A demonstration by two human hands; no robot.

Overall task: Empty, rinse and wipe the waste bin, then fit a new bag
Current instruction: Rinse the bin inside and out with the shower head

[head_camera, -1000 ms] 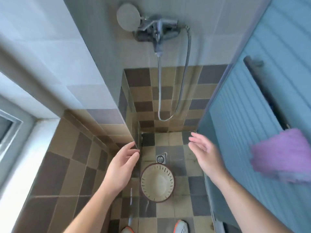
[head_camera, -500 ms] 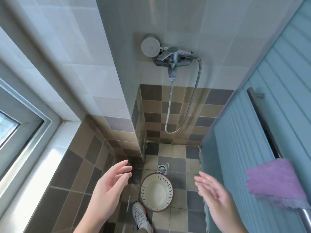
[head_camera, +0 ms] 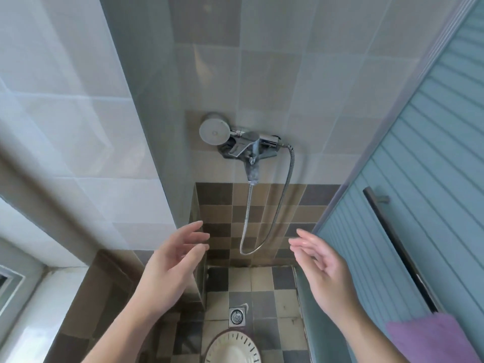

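The cream waste bin (head_camera: 233, 348) with slots round its rim stands on the checked floor at the bottom edge, seen from above and partly cut off. My left hand (head_camera: 170, 263) is raised above and left of it, fingers apart, holding nothing. My right hand (head_camera: 318, 265) is raised to the right, also empty with spread fingers. On the far wall hangs a chrome shower tap (head_camera: 251, 149) with a round shower head (head_camera: 214, 129) and a looping metal hose (head_camera: 272, 221), above and beyond both hands.
A floor drain (head_camera: 237, 316) lies just beyond the bin. A blue slatted door (head_camera: 429, 179) with a dark rail (head_camera: 398, 247) stands on the right; a purple cloth (head_camera: 429, 336) hangs on the rail. A tiled wall corner juts out on the left beside a window sill (head_camera: 44, 307).
The view has tilted upward, so the bin slid to the bottom edge and the tap moved to mid-frame. Both hands rose toward the tap and stayed empty. The shoe is out of sight.
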